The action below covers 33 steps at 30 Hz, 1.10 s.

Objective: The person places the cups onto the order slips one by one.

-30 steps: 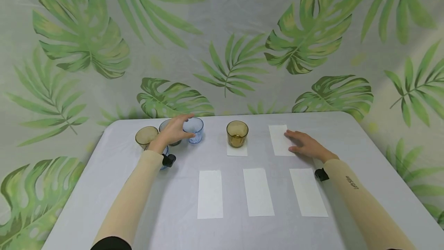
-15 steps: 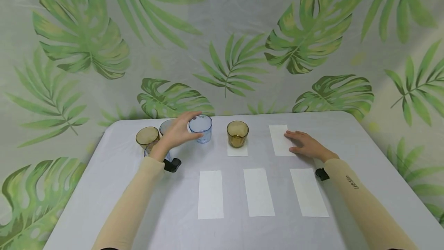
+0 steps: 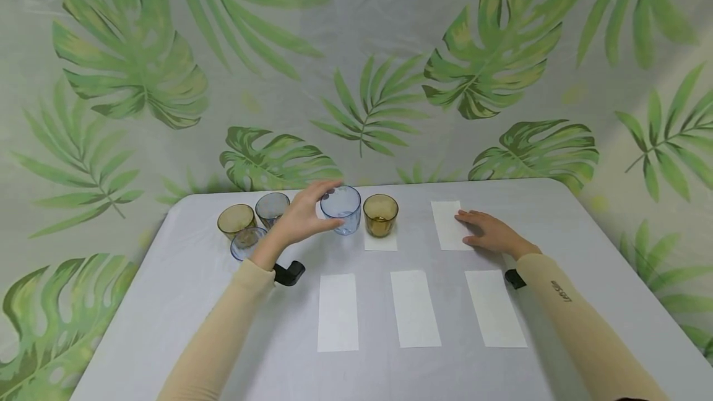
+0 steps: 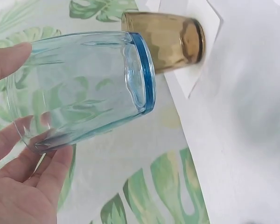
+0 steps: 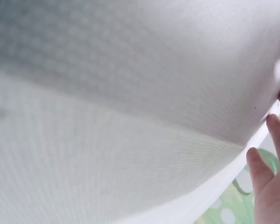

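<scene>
My left hand (image 3: 303,218) grips a clear blue glass tumbler (image 3: 342,210) by its side, thumb and fingers around it near the rim. In the left wrist view the blue tumbler (image 4: 93,84) is off the table, its thick base towards an amber glass tumbler (image 4: 161,39). That amber tumbler (image 3: 381,218) stands just right of the blue one, on a white paper (image 3: 381,244). My right hand (image 3: 492,232) rests with extended fingers at the right edge of another white paper (image 3: 448,221). Part of the right hand (image 5: 273,186) shows in the right wrist view, holding nothing.
At the table's back left stand an amber tumbler (image 3: 236,220), a grey-blue tumbler (image 3: 272,206) and a blue tumbler (image 3: 245,243), the last partly behind my left wrist. Three white papers (image 3: 338,312) lie in a front row. A leaf-printed cloth (image 3: 379,36) hangs behind the table.
My left hand has carried the blue tumbler rightward, from beside the grey-blue tumbler to close beside the amber one. The right hand has hardly moved.
</scene>
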Tool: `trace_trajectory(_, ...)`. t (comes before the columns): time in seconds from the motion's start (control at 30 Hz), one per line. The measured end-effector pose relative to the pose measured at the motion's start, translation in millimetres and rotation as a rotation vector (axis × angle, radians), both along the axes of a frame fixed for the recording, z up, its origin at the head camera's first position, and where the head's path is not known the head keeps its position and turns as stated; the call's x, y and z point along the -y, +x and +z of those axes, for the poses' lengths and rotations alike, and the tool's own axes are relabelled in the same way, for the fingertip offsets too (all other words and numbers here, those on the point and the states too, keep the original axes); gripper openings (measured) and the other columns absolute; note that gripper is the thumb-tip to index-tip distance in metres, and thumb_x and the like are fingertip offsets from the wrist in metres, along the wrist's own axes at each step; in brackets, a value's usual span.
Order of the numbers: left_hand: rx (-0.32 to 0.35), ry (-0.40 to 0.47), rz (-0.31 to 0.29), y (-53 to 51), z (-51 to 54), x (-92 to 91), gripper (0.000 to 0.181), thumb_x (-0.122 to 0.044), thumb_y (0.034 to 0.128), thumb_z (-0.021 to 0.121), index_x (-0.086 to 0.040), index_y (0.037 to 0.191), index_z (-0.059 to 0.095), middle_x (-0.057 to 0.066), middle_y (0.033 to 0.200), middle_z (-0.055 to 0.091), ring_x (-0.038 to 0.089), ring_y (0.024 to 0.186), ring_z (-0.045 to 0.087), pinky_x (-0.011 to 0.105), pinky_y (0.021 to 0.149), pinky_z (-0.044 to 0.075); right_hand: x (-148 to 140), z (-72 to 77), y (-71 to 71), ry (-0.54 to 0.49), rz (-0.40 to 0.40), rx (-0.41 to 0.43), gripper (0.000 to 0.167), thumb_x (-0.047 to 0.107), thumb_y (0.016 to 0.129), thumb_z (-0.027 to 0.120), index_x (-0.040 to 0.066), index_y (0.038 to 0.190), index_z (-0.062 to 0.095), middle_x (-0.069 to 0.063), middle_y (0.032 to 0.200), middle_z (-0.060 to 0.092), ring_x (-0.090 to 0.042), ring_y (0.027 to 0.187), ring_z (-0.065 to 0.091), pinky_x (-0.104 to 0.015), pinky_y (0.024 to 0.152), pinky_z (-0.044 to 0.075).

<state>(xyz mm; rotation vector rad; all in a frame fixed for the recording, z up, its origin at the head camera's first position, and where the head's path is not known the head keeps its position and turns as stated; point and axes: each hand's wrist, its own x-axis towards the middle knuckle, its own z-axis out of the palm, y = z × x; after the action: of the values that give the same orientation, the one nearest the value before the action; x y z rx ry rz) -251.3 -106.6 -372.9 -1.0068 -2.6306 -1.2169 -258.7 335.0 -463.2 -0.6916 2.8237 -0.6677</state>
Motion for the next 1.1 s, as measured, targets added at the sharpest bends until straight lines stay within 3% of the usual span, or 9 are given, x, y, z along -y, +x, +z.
trace_trajectory(0.43, -0.026, 0.034, -0.107, 9.6, -7.4, -45.4, 0.073, -0.017, 0.0769, 0.081, -0.004, 0.140, 0.046, 0.011, 0.138, 0.048, 0.026, 0.117, 0.049, 0.042, 0.098, 0.044, 3.7, 4.7, 3.2, -0.010, -0.032, 0.016, 0.063, 0.024, 0.090, 0.068, -0.007, 0.139, 0.043, -0.027, 0.144, 0.036, -0.049, 0.132, 0.026, -0.063, 0.106, 0.022)
trace_trajectory(0.63, -0.032, 0.018, -0.142, 8.7, -10.1, -68.4, 0.072, -0.018, 0.0776, 0.081, -0.006, 0.140, 0.047, 0.008, 0.137, 0.049, 0.024, 0.120, 0.048, 0.035, 0.099, 0.043, 2.8, 3.6, 3.6, -0.023, -0.037, 0.030, 0.064, 0.025, 0.090, 0.067, -0.007, 0.140, 0.042, -0.028, 0.145, 0.034, -0.048, 0.133, 0.025, -0.063, 0.107, 0.020)
trace_trajectory(1.1, -0.041, -0.024, -0.185, 4.5, -9.2, -107.8, 0.072, -0.021, 0.0795, 0.080, -0.004, 0.140, 0.046, 0.009, 0.140, 0.047, 0.022, 0.126, 0.043, 0.040, 0.105, 0.036, -1.2, -2.9, -2.3, -0.020, -0.055, 0.046, 0.065, 0.026, 0.090, 0.067, -0.005, 0.142, 0.041, -0.027, 0.147, 0.032, -0.047, 0.135, 0.023, -0.062, 0.109, 0.017)
